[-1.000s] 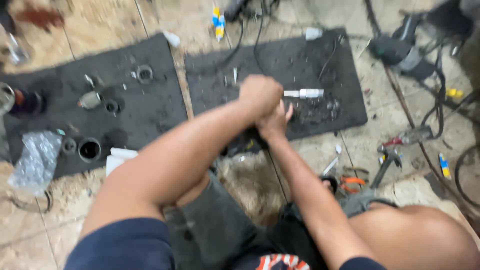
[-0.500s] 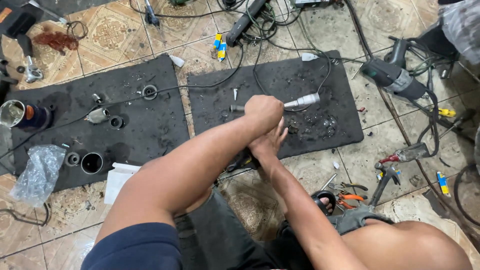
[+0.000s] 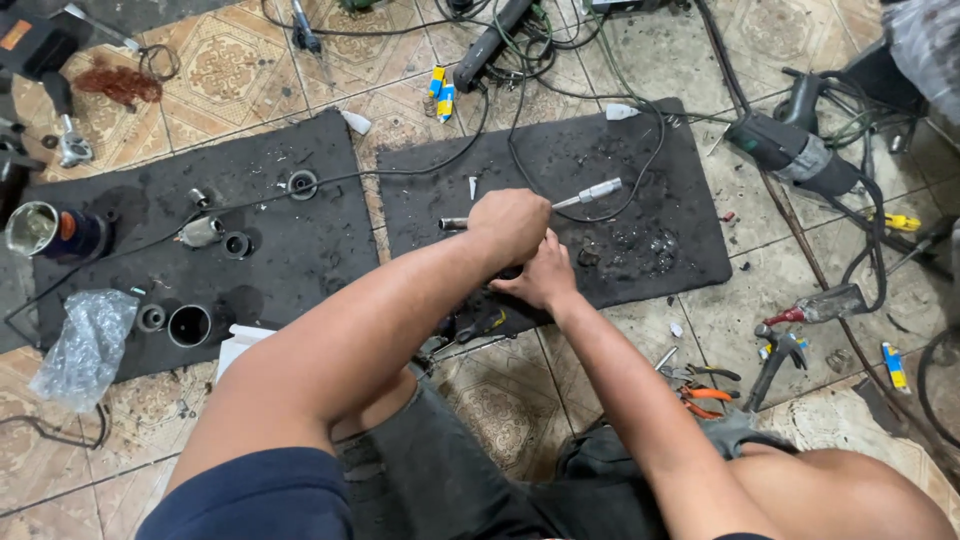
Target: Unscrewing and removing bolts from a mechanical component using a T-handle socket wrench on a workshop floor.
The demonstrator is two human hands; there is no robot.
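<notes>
1. Seen from above, a person sits on a patterned tile floor point(image 3: 250, 70), both bare arms stretched toward two dark rubber mats.
2. Left hand point(image 3: 510, 225) is closed in a fist around the middle of a long metal ratchet wrench point(image 3: 590, 191), whose pale handle sticks out to the right and whose dark tip shows to the left of the knuckles.
3. Right hand point(image 3: 543, 278) sits just below and against the left, fingers curled over a dark part at the near edge of the right mat point(image 3: 660, 150); what it grips is hidden by the fingers.
4. Wrench and hands lie over the near left part of the right mat, beside a patch of small dark debris point(image 3: 640, 250).
5. On the left mat point(image 3: 290, 260) lie scattered metal rings and bushings, including a black cylinder point(image 3: 189, 325) near its front edge.
6. At the far left stands an open tin can point(image 3: 50, 232); a crumpled clear plastic bag point(image 3: 85, 345) lies nearer.
7. To the right, an angle grinder point(image 3: 790, 150) rests on the tiles with its cable trailing, and orange-handled pliers point(image 3: 700, 392) lie near the person's right knee.
8. Black cables point(image 3: 520, 130) loop across the far side of the scene.
</notes>
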